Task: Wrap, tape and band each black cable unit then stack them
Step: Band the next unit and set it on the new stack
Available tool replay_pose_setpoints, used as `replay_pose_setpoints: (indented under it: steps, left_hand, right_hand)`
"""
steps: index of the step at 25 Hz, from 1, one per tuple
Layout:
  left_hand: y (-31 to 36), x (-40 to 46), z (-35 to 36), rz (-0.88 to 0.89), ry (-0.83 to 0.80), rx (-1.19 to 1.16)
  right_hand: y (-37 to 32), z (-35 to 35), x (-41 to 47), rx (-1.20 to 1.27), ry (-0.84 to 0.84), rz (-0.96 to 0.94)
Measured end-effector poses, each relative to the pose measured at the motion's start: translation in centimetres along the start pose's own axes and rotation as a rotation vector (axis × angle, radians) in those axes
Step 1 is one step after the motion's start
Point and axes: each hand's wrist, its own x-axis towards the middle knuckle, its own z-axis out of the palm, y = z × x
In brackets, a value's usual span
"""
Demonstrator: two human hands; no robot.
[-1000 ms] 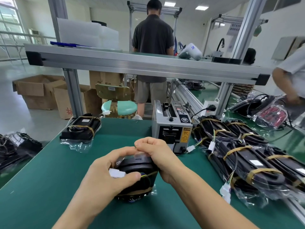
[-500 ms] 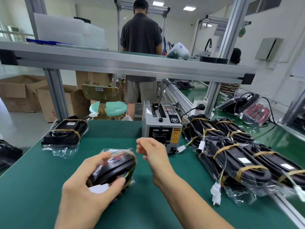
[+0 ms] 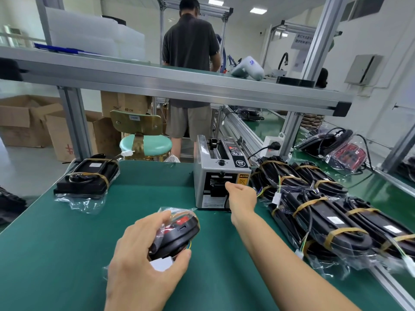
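Note:
My left hand [image 3: 143, 261] grips a black cable unit [image 3: 179, 232] wrapped in a clear plastic bag, holding it tilted just above the green table [image 3: 67, 243]. A white connector [image 3: 161, 263] shows under my thumb. My right hand [image 3: 242, 196] is stretched forward to the front outlet of the grey tape dispenser [image 3: 221, 167]. Its fingertips are at the outlet, hidden behind the hand, so I cannot see whether they pinch tape.
One banded, bagged unit [image 3: 87, 176] lies at the table's far left. A pile of several banded black units [image 3: 325, 209] fills the right side. An aluminium shelf rail [image 3: 179, 84] crosses overhead. Beyond the table are a stool [image 3: 146, 144] and a standing person [image 3: 190, 41].
My right hand let go of the unit and reached forward to the tape dispenser's outlet. My left hand carried the bagged unit left and towards me, tilting it.

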Motion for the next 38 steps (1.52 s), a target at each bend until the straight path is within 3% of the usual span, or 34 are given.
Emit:
replay_pose_setpoints:
  steps: [6, 12, 14, 17, 19, 38]
  left_hand:
    - [0.0, 0.0, 0.4, 0.019, 0.051, 0.042]
    - [0.1, -0.1, 0.0, 0.012, 0.048, 0.014]
    - [0.1, -0.1, -0.1, 0.013, 0.056, 0.014]
    - [0.1, -0.2, 0.2, 0.022, 0.080, 0.022]
    - [0.2, -0.4, 0.7, 0.041, 0.091, 0.046]
    - [0.8, -1.4, 1.1, -0.001, 0.093, 0.111]
  right_hand:
    - [-0.5, 1.5, 1.3, -0.076, 0.087, 0.011]
    - [-2.1, 1.7, -0.1, 0.080, 0.064, 0.208]
    - [-2.9, 0.4, -3.2, 0.148, -0.145, 0.201]
    - [-3.0, -3.0, -10.3, 0.115, -0.637, -0.037]
    - [-2.6, -4.8, -13.8, 0.123, -0.812, -0.093]
    - [-2.1, -5.7, -15.8, 0.159, -0.677, -0.120]
